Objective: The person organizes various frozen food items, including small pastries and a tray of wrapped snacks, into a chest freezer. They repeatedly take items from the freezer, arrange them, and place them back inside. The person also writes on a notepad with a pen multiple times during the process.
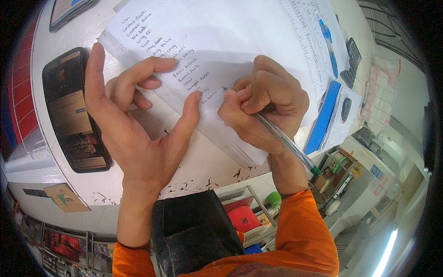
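Hands point(143, 138) across paper point(226, 27) edge

I note one view: a wide fisheye, the left of a pair worn on the person's head. It faces down, set close above the left hand point(145, 131), right hand point(267, 101) and paper point(230, 27). Forearms point(134, 217) enter from below. The table point(203, 159) shows curved edges; a strip light point(385, 254) sits near the lower-right rim.

2 hands point(143, 138) point(272, 104), 2 phns point(74, 111) point(71, 10), 2 pens point(287, 141) point(327, 41), 1 calc point(353, 59), 2 orng slvs point(304, 231) point(131, 261).
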Tool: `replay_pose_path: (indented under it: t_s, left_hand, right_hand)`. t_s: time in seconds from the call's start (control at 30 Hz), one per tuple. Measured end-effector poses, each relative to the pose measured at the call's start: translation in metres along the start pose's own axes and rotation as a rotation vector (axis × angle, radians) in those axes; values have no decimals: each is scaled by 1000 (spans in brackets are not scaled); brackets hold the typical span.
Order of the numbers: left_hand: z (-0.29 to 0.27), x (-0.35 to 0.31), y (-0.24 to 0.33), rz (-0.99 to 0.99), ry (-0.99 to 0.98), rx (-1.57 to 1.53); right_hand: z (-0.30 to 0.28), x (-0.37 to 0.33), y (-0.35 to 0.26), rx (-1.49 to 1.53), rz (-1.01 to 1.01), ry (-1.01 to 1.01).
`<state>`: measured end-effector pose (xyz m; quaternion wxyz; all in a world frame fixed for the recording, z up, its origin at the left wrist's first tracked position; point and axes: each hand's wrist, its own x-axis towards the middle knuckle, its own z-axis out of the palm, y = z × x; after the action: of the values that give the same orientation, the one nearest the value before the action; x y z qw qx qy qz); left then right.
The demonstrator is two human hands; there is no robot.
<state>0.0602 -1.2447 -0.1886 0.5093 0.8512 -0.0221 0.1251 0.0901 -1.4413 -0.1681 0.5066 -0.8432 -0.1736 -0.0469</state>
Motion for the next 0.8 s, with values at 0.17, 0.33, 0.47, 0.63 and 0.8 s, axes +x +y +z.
replay_pose_path:
  t_s: [0.17, 0.33, 0.47, 0.63, 0.8]
  left_hand:
    - [3, 1, 1, -9, -13, 18]
    - [1, 2, 0, 4, -18, 6]
    - [-4, 2, 0, 17, -57, 18]
    - [-9, 1, 10, 0, -82, 57]
    - [-10, -2, 18, 38, -129, 46]
  right_hand:
    - [0, -2, -2, -3, 73, 30]
    - [-4, -5, 0, 306, 99, 148]
    - [-36, -8, -13, 828, 331, 220]
    - [-111, 26, -21, -60, 563, -44]
    - [-109, 59, -31, -1012, 429, -318]
